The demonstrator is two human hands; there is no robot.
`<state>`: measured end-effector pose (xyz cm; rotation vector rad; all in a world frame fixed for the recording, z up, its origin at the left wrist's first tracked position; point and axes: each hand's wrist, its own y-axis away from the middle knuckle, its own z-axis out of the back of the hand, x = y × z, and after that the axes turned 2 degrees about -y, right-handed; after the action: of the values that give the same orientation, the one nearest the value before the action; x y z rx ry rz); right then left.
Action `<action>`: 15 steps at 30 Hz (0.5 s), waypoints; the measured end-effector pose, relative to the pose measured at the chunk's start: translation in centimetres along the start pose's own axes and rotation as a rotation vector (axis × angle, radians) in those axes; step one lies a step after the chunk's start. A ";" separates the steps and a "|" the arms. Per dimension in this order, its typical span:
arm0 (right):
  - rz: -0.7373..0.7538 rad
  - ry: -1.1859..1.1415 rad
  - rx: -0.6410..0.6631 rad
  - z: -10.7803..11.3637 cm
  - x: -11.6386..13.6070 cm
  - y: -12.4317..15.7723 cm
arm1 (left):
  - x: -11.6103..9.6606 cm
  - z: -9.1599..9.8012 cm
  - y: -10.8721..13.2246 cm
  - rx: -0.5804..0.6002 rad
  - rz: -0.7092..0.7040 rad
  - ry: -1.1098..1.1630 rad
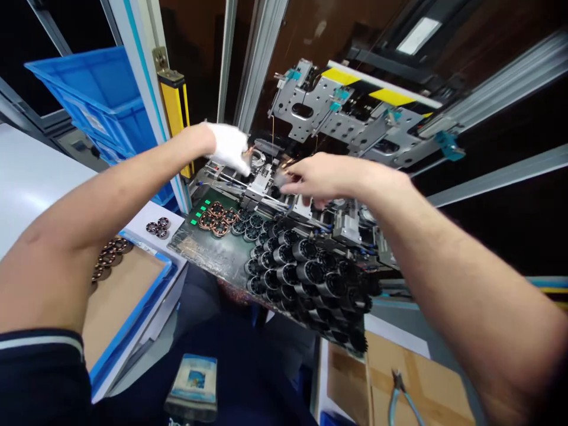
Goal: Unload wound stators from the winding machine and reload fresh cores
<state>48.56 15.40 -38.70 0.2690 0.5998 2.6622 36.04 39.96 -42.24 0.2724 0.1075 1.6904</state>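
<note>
My left hand (pixel 227 145), in a white glove, reaches into the winding machine (pixel 261 183) beside a round metal holder (pixel 257 158). Its fingers are curled, with a copper-coloured bit at the tips; blur hides what they grip. My bare right hand (pixel 319 176) is just to the right, fingers closed around a blurred grey and copper stator (pixel 283 176). Below the hands, several copper-wound stators (pixel 219 228) lie on the metal worktop (pixel 222 257). Beside them, many black stator cores (pixel 288 254) stand in stacked rows toward the right.
A perforated metal plate (pixel 302 109) with yellow-black striping hangs above. Blue crates (pixel 102 89) stand left, behind a yellow sensor bar (pixel 175 112). A blue-edged tray (pixel 133 296) with wound parts is at lower left. Pliers (pixel 399 396) lie on cardboard (pixel 426 378) at lower right.
</note>
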 end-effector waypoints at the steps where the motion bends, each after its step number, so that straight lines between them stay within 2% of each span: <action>1: 0.070 -0.034 0.063 -1.6 2.3 1.2 | -0.7 -1.9 2.6 0.077 -0.028 -0.001; 3: 0.234 -0.083 0.224 -5.5 7.1 2.4 | -2.3 -6.5 7.6 0.220 -0.055 0.008; 5: 0.378 -0.027 0.343 -9.8 11.6 2.0 | -3.9 -11.5 11.8 0.253 0.011 0.046; 7: 0.420 0.058 0.372 -13.7 15.1 0.4 | -5.2 -15.9 14.6 0.256 0.072 0.041; 9: 0.405 0.090 0.299 -16.7 17.3 -1.3 | -6.2 -19.0 16.3 0.221 0.142 0.037; 12: 0.352 0.087 0.097 -19.2 18.1 -2.7 | -6.7 -21.5 17.8 0.106 0.222 0.048; 15: 0.277 0.069 -0.069 -19.5 16.3 -2.3 | -6.5 -21.7 19.2 -0.003 0.259 0.078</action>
<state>29.39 16.95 -55.45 0.2579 0.5231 2.9624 13.10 32.76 -59.59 0.2253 0.1327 1.9591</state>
